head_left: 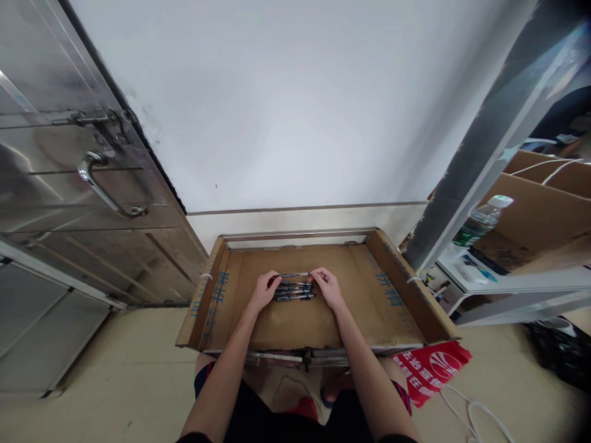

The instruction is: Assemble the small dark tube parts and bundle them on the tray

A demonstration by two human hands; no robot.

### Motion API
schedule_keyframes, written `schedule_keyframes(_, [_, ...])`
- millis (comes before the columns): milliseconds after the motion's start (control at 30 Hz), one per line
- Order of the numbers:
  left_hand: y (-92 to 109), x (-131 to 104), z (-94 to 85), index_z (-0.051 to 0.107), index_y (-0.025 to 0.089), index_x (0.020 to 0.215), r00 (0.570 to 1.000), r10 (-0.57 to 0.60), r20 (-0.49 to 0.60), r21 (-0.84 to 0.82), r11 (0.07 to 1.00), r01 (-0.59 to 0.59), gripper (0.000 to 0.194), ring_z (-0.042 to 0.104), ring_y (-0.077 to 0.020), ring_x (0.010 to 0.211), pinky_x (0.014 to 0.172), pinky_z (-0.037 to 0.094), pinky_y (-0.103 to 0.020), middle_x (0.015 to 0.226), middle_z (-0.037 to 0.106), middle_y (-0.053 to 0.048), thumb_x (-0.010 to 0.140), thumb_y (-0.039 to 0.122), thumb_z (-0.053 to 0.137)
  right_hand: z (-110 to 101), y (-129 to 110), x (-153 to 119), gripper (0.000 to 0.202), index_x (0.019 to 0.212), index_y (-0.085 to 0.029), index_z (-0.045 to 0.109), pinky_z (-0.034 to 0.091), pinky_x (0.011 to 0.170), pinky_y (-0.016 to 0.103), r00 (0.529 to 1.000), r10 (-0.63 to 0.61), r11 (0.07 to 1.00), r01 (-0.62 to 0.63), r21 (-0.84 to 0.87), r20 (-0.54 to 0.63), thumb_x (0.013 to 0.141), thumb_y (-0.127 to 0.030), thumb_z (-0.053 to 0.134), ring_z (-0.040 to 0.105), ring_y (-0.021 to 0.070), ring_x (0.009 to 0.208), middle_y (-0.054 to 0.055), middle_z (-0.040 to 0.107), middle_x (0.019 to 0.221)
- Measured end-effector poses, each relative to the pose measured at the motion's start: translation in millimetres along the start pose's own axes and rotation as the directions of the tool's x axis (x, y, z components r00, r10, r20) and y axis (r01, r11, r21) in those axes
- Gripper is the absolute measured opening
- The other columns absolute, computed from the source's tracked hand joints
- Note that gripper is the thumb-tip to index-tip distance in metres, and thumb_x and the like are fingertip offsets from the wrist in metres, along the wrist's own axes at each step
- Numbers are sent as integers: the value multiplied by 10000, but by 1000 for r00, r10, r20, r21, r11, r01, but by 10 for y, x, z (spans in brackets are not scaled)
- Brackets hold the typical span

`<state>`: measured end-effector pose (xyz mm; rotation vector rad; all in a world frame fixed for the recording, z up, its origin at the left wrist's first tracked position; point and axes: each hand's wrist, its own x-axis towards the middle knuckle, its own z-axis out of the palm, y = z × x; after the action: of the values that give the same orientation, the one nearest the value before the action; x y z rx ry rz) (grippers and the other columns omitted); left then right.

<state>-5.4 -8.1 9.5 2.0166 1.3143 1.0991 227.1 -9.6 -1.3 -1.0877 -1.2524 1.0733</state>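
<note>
Several dark, clear-barrelled pens (293,291) lie side by side on the cardboard tray (360,320), roughly across my view. Just beyond them one more pen (294,274) stretches between my two hands. Its left end is pinched in the fingers of my left hand (265,290), and its right end is in the fingertips of my right hand (327,287). Both hands are closed and close to the row of pens. Whether the held pen touches the cardboard I cannot tell.
Cardboard walls (418,295) edge the tray left and right. A metal door with a handle (108,191) stands at left. On the right, a water bottle (482,221) stands on a white shelf by a cardboard box (545,215). A red cloth (434,372) hangs below.
</note>
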Motion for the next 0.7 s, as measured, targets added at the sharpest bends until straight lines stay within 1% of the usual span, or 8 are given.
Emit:
schedule_keyframes(67, [1, 3, -3, 591, 187, 821, 1000, 3, 1, -8, 1000, -3, 273, 529, -141, 684, 679, 391, -241, 722, 585, -8, 911, 379, 419, -2, 2, -2, 300, 779, -196, 607, 473, 695, 306, 1000, -1, 1000, 1, 8, 15, 786, -496, 592, 619, 181, 682, 30, 673, 712])
schedule_keyframes(267, [-42, 13, 16, 533, 160, 644, 998, 48, 39, 25, 999, -49, 377, 464, -122, 626, 646, 342, -236, 629, 510, 4, 923, 374, 396, -19, 27, 9, 304, 759, -197, 601, 470, 695, 302, 1000, 3, 1000, -2, 10, -5, 783, -501, 600, 607, 176, 668, 20, 655, 675])
schedule_keyframes(400, [-79, 14, 26, 479, 156, 592, 999, 26, 40, 9, 1000, -26, 417, 414, -110, 578, 614, 312, -233, 573, 449, 23, 918, 402, 396, -10, 18, 7, 297, 748, -201, 601, 465, 687, 288, 1000, 6, 1000, -6, 24, 12, 778, -496, 616, 604, 167, 660, 14, 654, 672])
schedule_keyframes(500, [-100, 15, 20, 458, 159, 559, 1000, -17, 14, -33, 999, 18, 447, 394, -110, 549, 578, 296, -232, 542, 423, 25, 916, 417, 385, 11, 3, -2, 292, 753, -205, 606, 467, 675, 286, 999, 15, 999, -17, 34, 33, 767, -496, 630, 613, 171, 662, 16, 663, 677])
schedule_keyframes(600, [-97, 13, 9, 488, 158, 563, 999, -48, 8, -82, 995, 49, 445, 422, -114, 548, 569, 303, -229, 535, 444, 20, 916, 408, 385, 24, 2, -6, 295, 757, -210, 611, 474, 677, 293, 999, 30, 999, -32, 39, 43, 753, -504, 640, 628, 181, 676, 19, 674, 686])
schedule_keyframes(700, [-77, 6, 6, 564, 156, 650, 998, -59, 9, -132, 989, 59, 381, 470, -119, 583, 598, 347, -225, 584, 510, 12, 901, 406, 424, 17, 22, 0, 311, 782, -212, 619, 483, 712, 311, 999, 41, 998, -42, 41, 15, 746, -521, 639, 644, 195, 716, 29, 691, 720])
